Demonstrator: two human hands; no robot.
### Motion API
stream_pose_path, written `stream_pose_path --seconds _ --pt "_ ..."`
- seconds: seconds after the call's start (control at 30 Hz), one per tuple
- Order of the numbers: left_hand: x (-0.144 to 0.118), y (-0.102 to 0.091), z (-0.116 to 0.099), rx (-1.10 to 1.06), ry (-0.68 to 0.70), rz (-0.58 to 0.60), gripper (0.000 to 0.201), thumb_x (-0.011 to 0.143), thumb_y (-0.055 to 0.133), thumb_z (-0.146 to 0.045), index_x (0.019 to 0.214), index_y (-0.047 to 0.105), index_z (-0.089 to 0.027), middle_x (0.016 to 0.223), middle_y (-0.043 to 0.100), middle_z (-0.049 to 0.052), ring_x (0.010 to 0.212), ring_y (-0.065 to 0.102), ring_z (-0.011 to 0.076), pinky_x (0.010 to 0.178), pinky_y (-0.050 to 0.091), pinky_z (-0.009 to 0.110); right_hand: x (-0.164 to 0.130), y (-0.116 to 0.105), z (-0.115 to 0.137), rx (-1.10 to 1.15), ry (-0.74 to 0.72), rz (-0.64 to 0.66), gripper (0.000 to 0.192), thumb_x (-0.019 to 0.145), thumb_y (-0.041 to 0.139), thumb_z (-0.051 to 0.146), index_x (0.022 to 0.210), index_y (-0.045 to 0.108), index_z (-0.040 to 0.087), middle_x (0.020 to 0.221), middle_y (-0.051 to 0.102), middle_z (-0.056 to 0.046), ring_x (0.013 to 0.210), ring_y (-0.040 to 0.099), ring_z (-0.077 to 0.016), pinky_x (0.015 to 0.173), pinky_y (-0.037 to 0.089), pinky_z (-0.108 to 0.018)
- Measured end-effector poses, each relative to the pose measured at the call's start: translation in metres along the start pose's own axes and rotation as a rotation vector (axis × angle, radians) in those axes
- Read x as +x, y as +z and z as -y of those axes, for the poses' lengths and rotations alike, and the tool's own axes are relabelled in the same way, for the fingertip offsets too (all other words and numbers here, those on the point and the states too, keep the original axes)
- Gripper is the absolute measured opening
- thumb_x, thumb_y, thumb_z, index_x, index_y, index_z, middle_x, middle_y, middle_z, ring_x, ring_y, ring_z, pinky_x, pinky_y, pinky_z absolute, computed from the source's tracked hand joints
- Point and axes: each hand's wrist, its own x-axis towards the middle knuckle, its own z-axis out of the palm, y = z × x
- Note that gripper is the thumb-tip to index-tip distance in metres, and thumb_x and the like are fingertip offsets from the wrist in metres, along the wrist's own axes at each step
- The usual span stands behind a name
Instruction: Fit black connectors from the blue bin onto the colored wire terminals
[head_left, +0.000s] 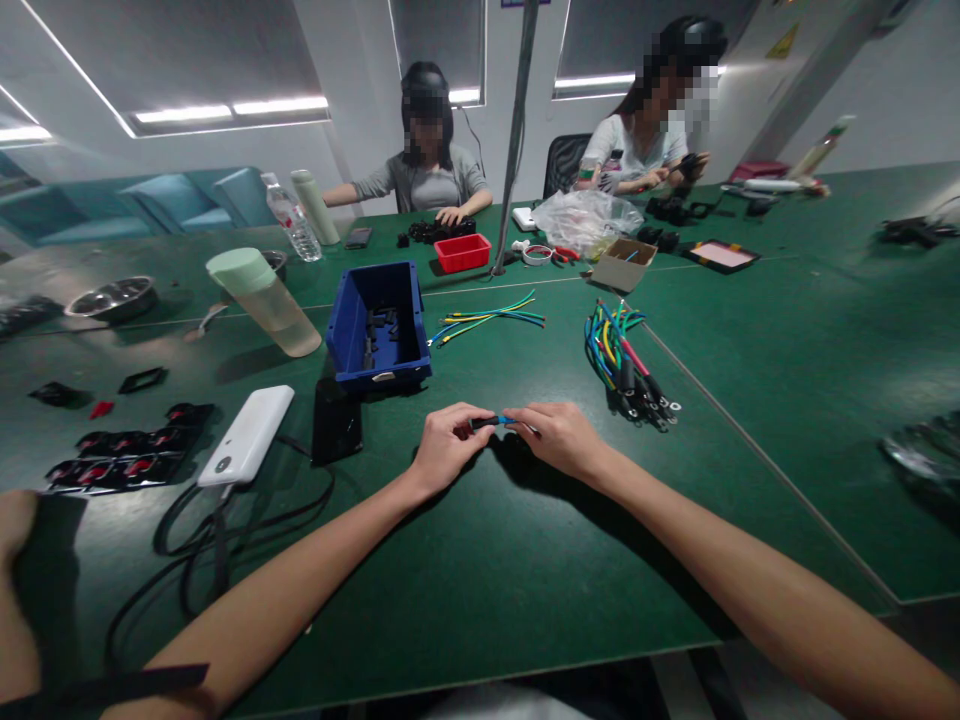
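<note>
My left hand and my right hand meet over the green table, fingertips pinched together on a short blue wire with a small black part at its left end. Just beyond them stands a blue bin holding several small black parts. A bundle of coloured wires with ring terminals lies to the right of my right hand. A looser set of yellow, green and blue wires lies behind.
A white power bank with black cables, a dark phone and black-and-red parts lie at left. A pale green bottle leans nearby. Two people work across the table by a red tray and a metal pole.
</note>
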Motion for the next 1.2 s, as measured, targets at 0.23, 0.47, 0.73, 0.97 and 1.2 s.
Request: stream_pose_path --seconds 0.23,0.47,0.73,0.97,1.2 --pt "0.001 -0.001 0.003 -0.014 -0.041 0.041 0.022 0.079 0.065 -0.031 0.094 0.071 -0.017 0.079 0.065 0.005 0.056 0.05 0.0098 0.053 0.041 0.022 0.001 0.003 -0.004 0.006 -0.002 0.02 0.023 0.091 0.049 0.025 0.101 0.069 0.02 0.08 0.072 -0.005 0.063 0.064 -0.0127 0.058 0.042 -0.022" --pt "0.0 0.0 0.006 -0.024 -0.075 0.024 0.024 0.078 0.065 -0.031 0.096 0.071 -0.016 0.077 0.066 0.005 0.056 0.053 0.0105 0.052 0.042 0.022 0.0 0.009 -0.002 -0.068 0.049 0.004 0.021 0.09 0.051 0.029 0.1 0.066 0.02 0.082 0.073 -0.004 0.066 0.066 -0.0138 0.057 0.039 -0.022" --pt "0.0 -0.001 0.006 -0.074 -0.146 0.057 0.028 0.078 0.064 -0.033 0.096 0.07 -0.014 0.061 0.062 0.002 0.05 0.053 0.0113 0.048 0.041 0.021 -0.007 0.017 0.004 -0.144 0.065 -0.054 0.02 0.091 0.048 0.026 0.095 0.067 0.02 0.081 0.072 -0.005 0.067 0.065 -0.0136 0.057 0.037 -0.022" --pt "-0.001 -0.001 0.004 -0.13 -0.165 0.088 0.031 0.078 0.064 -0.036 0.099 0.069 -0.013 0.06 0.062 0.002 0.049 0.053 0.0113 0.048 0.042 0.022 -0.01 0.013 0.003 -0.131 0.027 -0.068 0.019 0.091 0.049 0.024 0.096 0.067 0.02 0.081 0.073 -0.003 0.069 0.065 -0.0131 0.059 0.039 -0.022" --pt "0.0 -0.001 0.0 -0.194 -0.258 0.158 0.032 0.079 0.063 -0.038 0.098 0.07 -0.014 0.059 0.06 0.001 0.049 0.051 0.0108 0.046 0.039 0.021 -0.008 0.009 0.001 -0.079 -0.02 -0.115 0.022 0.092 0.049 0.027 0.085 0.068 0.019 0.076 0.072 -0.003 0.063 0.065 -0.012 0.057 0.038 -0.021"
